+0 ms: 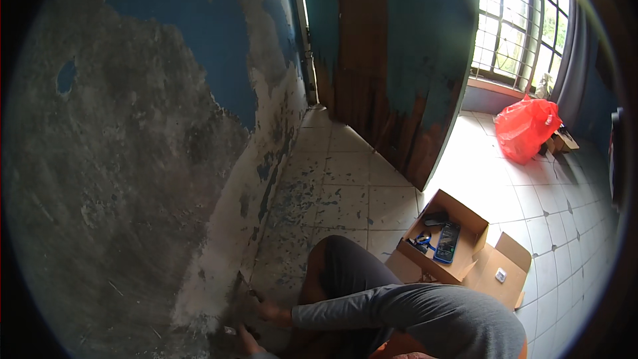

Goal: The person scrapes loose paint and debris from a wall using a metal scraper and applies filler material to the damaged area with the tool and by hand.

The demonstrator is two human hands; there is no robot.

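Observation:
Low at the wall's foot, my right hand [271,312] is closed round a slim scraper-like tool [246,284], whose narrow tip points up toward the wall. My left hand [250,341] is just below it, close to the wall, with its fingers bent. A small pale piece [230,330] shows at those fingertips; shadow hides what it is. Beside both hands rises the wall [153,179], bare grey plaster with blue paint [219,60] left in ragged patches higher up. Bluish paint flakes [302,193] lie scattered over the tiles along its base.
An open cardboard box [475,233] holding a phone [446,242], a blue cable [422,242] and a dark object stands right of my bent knee [342,259]. A worn wooden door [399,80] stands ahead. A red plastic bag [525,129] sits below the barred window [518,20].

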